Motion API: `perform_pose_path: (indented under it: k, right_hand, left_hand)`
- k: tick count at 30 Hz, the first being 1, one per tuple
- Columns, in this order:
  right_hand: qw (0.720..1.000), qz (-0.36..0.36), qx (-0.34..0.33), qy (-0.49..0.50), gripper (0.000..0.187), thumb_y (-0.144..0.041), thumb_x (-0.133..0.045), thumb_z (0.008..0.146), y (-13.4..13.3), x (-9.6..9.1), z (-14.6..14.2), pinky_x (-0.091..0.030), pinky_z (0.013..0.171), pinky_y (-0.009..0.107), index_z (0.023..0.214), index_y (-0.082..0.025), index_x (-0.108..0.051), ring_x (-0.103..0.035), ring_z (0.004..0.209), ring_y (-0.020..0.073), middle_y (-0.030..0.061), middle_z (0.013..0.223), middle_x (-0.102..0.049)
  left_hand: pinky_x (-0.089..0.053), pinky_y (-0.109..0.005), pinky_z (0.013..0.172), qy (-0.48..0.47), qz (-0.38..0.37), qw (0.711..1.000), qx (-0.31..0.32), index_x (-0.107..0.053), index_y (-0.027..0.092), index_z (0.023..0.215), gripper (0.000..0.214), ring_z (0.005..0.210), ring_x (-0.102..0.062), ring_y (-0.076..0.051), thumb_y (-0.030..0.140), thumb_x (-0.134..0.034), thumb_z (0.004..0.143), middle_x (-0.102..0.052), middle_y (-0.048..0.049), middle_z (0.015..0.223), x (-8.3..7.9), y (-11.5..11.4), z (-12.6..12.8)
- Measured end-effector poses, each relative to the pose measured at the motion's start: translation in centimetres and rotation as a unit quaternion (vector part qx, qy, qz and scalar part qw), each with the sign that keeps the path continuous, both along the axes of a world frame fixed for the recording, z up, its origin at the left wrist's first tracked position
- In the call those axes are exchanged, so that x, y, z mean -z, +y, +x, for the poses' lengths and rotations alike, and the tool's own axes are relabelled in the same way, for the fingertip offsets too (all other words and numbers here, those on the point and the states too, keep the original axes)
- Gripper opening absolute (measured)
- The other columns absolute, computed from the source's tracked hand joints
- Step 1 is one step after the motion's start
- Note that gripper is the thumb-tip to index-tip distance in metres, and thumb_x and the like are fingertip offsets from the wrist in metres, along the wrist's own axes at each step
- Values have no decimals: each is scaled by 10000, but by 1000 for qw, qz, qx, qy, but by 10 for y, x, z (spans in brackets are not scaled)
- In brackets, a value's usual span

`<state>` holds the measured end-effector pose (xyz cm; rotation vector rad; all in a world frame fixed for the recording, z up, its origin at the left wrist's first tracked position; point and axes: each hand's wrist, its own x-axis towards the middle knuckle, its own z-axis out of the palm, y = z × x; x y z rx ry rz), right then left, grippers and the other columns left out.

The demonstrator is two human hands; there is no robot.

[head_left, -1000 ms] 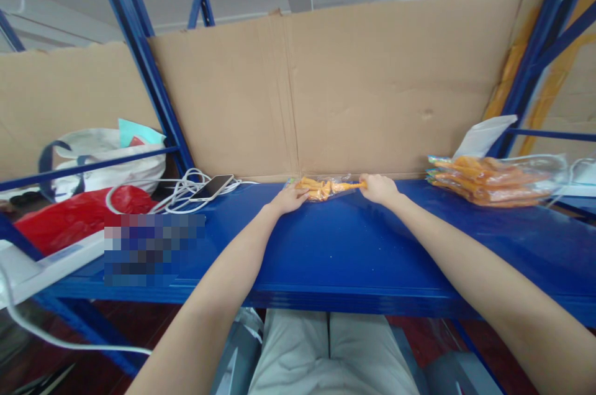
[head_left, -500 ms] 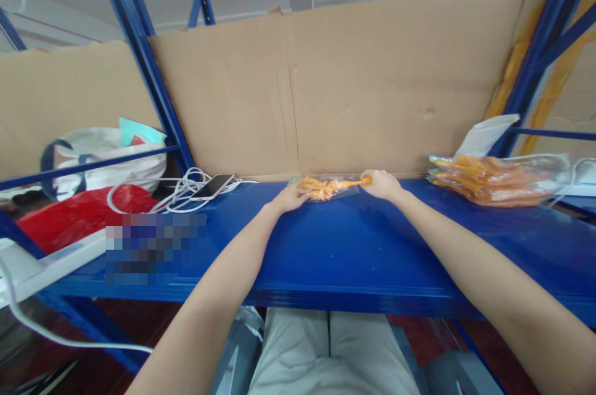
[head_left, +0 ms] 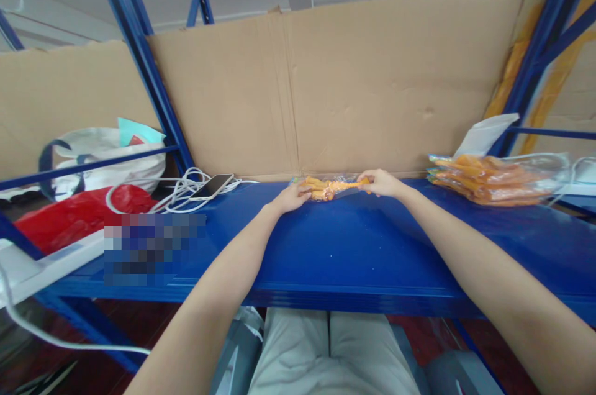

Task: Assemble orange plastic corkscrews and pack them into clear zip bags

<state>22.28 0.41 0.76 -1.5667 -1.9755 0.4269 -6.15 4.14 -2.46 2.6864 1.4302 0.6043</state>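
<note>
A clear plastic bag with orange pieces (head_left: 322,189) lies at the back of the blue shelf, against the cardboard. My left hand (head_left: 292,197) grips its left end, fingers closed over the plastic. On the other side, my right hand (head_left: 378,182) pinches the end of a thin orange piece (head_left: 349,184) that stretches toward the bag's right part. Some orange also shows under the right fingers. What kind of pieces these are is too small to tell.
Several similar orange-filled bags (head_left: 493,181) are stacked at the right. At the left lie a phone (head_left: 213,186), coiled white cables (head_left: 179,196), a red plastic bag (head_left: 84,218) and a white cloth bag (head_left: 112,162). A cardboard sheet (head_left: 363,84) backs the blue shelf (head_left: 326,252).
My right hand has changed its grip, its fingers now spread more around the orange piece's end. The left hand stays on the bag.
</note>
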Motion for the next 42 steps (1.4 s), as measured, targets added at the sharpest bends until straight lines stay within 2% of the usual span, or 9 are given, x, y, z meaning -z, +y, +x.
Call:
perform_pose_path:
  k: [4,9,15,20,23,26,30,37,42]
  right_hand:
    - [999,1,-17,27,194,-178,-593,727,-6,-5,-4,-323,396,163,904,-122,-651,-402,389,43,-45,531,-555]
    - [999,-13,-27,40,134,-200,-598,697,-1,-4,3,-361,447,176,801,-139,-656,-478,461,72,-30,543,-586]
    - [997,40,-1,67,42,-134,-610,639,17,6,7,-438,562,208,670,-162,-602,-565,530,109,-30,515,-591]
    - [993,25,-16,114,32,-144,-622,662,10,4,4,-402,503,191,666,-156,-593,-519,481,84,-31,504,-570]
    - [988,-6,-1,152,30,-169,-624,699,2,-1,2,-290,397,172,711,-148,-607,-410,397,48,-46,481,-529]
    - [976,-16,19,215,23,-166,-614,735,-3,-5,0,-199,358,166,742,-145,-608,-316,356,23,-69,452,-461]
    - [951,-50,-4,306,39,-181,-618,784,-3,-7,-1,-170,356,161,777,-146,-602,-284,350,13,-74,453,-437]
    - [904,-187,14,383,123,-74,-564,819,7,3,4,-326,411,153,878,-180,-542,-401,392,38,-49,529,-525]
    - [877,-222,-47,423,230,-50,-555,811,13,14,4,-413,472,184,978,-201,-513,-483,450,71,-36,586,-567]
  left_hand:
    - [-258,-328,1133,-8,1,1000,11,-608,249,1218,367,1347,-357,-181,330,-430,907,-516,17,1373,1,3,2]
    - [-279,-335,1124,-41,-5,999,13,-599,224,1229,387,1314,-406,-190,342,-435,899,-531,-10,1359,3,7,1]
    - [-307,-359,1107,-64,-7,997,47,-599,181,1224,431,1288,-441,-231,386,-490,861,-519,-69,1367,8,13,2]
    - [-303,-376,1106,-100,-8,993,61,-612,180,1200,416,1274,-458,-235,385,-510,853,-537,-82,1347,10,15,2]
    - [-307,-395,1100,-131,-9,989,66,-608,165,1199,421,1250,-483,-240,381,-524,847,-575,-96,1302,11,17,1]
    - [-312,-392,1096,-149,-10,986,78,-601,134,1204,434,1240,-492,-243,366,-532,844,-576,-121,1295,11,17,2]
    - [-307,-393,1099,-151,-16,984,93,-610,167,1196,414,1254,-480,-238,363,-544,838,-565,-97,1314,11,16,4]
    - [-311,-399,1097,-154,-10,984,84,-643,190,1145,364,1239,-496,-232,330,-571,817,-597,-76,1277,11,17,4]
    - [-341,-387,1079,-153,-6,986,68,-630,150,1162,383,1219,-514,-238,297,-562,814,-598,-100,1271,10,16,5]
